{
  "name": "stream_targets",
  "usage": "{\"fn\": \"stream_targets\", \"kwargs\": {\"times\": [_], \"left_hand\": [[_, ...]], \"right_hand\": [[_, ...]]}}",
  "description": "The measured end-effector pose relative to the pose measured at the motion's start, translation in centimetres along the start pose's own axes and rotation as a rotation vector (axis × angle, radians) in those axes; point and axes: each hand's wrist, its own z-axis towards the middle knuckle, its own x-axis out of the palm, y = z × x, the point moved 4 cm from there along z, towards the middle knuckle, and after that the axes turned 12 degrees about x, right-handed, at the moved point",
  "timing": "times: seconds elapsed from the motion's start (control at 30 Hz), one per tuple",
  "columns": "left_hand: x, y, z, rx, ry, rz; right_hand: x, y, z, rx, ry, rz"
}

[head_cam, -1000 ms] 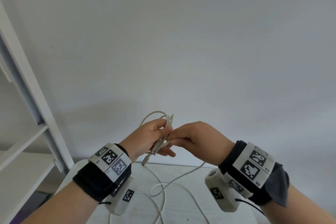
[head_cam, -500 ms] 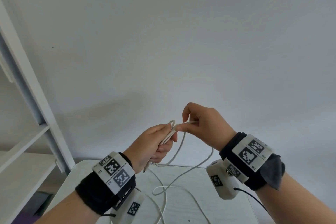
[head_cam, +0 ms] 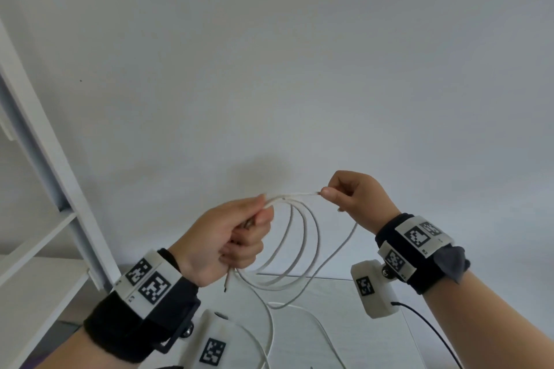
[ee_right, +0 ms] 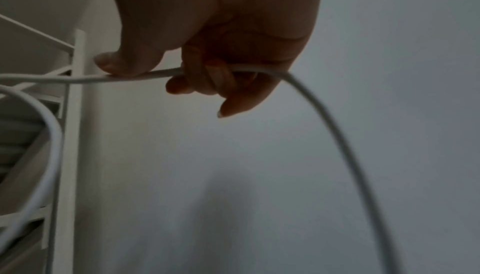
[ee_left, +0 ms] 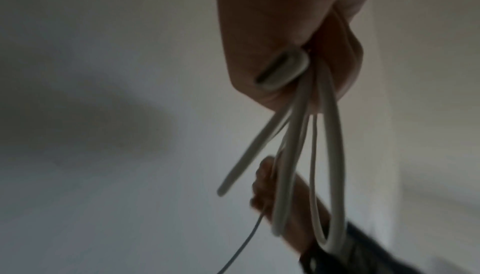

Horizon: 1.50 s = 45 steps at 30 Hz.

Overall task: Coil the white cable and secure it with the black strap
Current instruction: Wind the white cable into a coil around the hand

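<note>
- Far left: white shelf unit [head_cam: 45, 177] stands against the wall; nothing on it looks relevant to the task.
- Left hand [head_cam: 223, 241]: fingers curled tight around the gathered part of the white cable [head_cam: 302, 243]. Two or three loops hang from the fist toward the table [head_cam: 374, 323]. The left wrist view shows a flat white plug [ee_left: 283, 69] wedged in the same grip, its short tail poking out below.
- Change over the last second: the hands were pressed together at the bundle; now they are apart, with a straight run of cable stretched between them. The loops also hang wider and rounder than before. I read this as a fresh length being drawn out for the next turn, so coiling is mid-way, not finished.
- Right hand [head_cam: 355, 198]: thumb and forefinger pinch the cable, the other fingers curled loosely below it. The right wrist view confirms the cable passes under the thumb [ee_right: 122, 63] and drops away behind the hand.
- Below the hands: slack cable lies on the table, so more turns are needed before strapping.
- Not visible: the black strap appears in no view; I cannot say where it is. The cable's far end runs off the bottom edge. Both wrist views are dim and blurred, so an exact loop count is uncertain.
</note>
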Motion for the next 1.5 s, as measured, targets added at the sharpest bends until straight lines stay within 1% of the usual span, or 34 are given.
{"fn": "stream_targets", "kwargs": {"times": [0.07, 0.2, 0.4, 0.53, 0.6, 0.63, 0.67, 0.77, 0.93, 1.1, 1.2, 1.27, 1.33, 1.4, 1.5], "left_hand": [[-0.5, -1.0, 0.1, 0.040, 0.009, -0.084], [-1.0, -2.2, 0.6, 0.077, -0.016, -0.069], [-1.3, -3.7, 0.7, 0.143, -0.037, -0.165], [-2.1, -4.7, 0.9, 0.188, -0.117, -0.158], [-2.4, -5.0, 1.0, 0.202, -0.110, -0.216], [-2.5, -5.3, 1.0, 0.214, -0.091, -0.251], [-2.6, -5.5, 1.1, 0.227, -0.100, -0.261], [-2.9, -5.9, 1.2, 0.255, -0.236, -0.164], [-3.8, -6.1, 1.0, 0.300, -0.349, -0.152], [-5.4, -7.1, 0.6, 0.363, -0.389, -0.139], [-6.1, -7.6, 0.6, 0.366, -0.420, -0.080], [-6.3, -7.3, 0.7, 0.350, -0.450, -0.022], [-6.4, -6.6, 0.9, 0.340, -0.470, 0.020], [-6.4, -5.9, 1.1, 0.337, -0.497, 0.060], [-6.2, -4.9, 1.5, 0.335, -0.544, 0.130]], "right_hand": [[0.6, -1.2, -0.1, 0.047, 0.031, 0.031], [2.2, -2.4, -0.5, 0.080, 0.102, 0.083], [3.8, -4.8, -0.6, 0.186, 0.166, 0.125], [4.4, -6.2, -0.8, 0.264, 0.234, 0.192], [4.8, -6.6, -0.9, 0.291, 0.271, 0.210], [5.0, -6.9, -0.9, 0.297, 0.281, 0.205], [5.2, -7.2, -1.0, 0.299, 0.288, 0.191], [5.5, -7.9, -1.4, 0.318, 0.302, 0.132], [5.8, -8.6, -2.1, 0.360, 0.298, 0.039], [5.7, -10.5, -3.5, 0.407, 0.299, -0.078], [5.3, -11.4, -4.3, 0.450, 0.260, -0.048], [5.1, -10.9, -4.6, 0.435, 0.218, -0.043], [5.0, -9.7, -4.8, 0.380, 0.188, -0.085], [5.1, -8.0, -5.1, 0.316, 0.201, -0.181], [5.3, -5.2, -5.6, 0.226, 0.257, -0.342]]}}
